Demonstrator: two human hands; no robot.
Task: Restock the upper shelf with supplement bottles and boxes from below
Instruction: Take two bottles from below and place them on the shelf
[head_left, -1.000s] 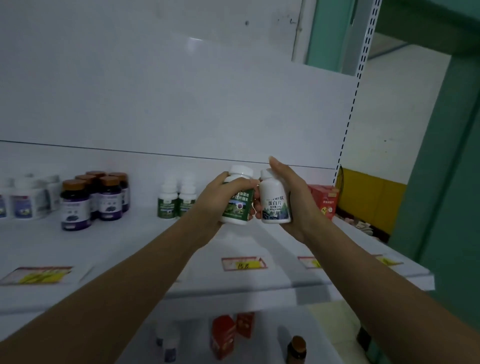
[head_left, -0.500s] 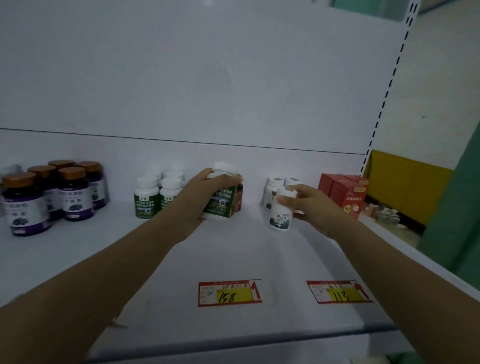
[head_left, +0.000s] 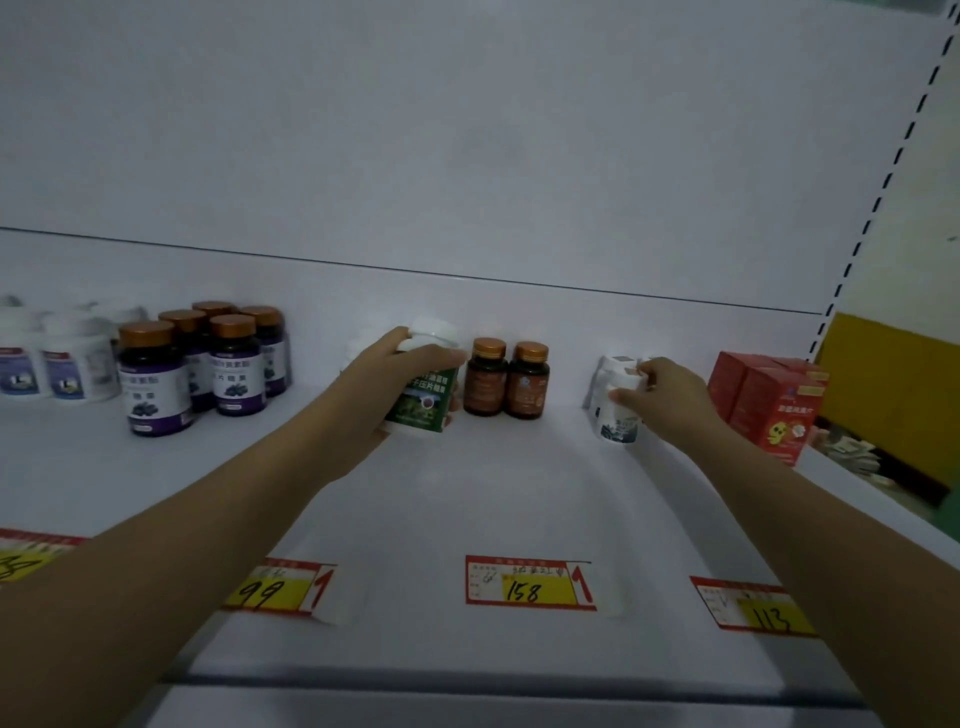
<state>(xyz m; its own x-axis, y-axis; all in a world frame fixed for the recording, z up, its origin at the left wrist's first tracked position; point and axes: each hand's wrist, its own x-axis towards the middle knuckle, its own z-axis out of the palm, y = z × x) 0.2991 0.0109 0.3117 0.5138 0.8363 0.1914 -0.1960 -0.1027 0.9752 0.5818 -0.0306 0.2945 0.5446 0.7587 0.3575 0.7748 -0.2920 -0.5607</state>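
Shelf: white upper shelf (head_left: 519, 499), price tags 99, 158, 113 at front.
Left hand (head_left: 395, 384): grasps green-label bottle (head_left: 423, 402) by its white cap, beside 2 brown bottles (head_left: 506, 382).
Right hand (head_left: 660, 397): grips white bottle (head_left: 615, 415), left of red boxes (head_left: 769, 405).
Contents: hidden.

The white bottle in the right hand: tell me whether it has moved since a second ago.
Yes. The white bottle, in the right hand, went from mid-air beside the green-label bottle rightward and back onto the shelf, near the red boxes.
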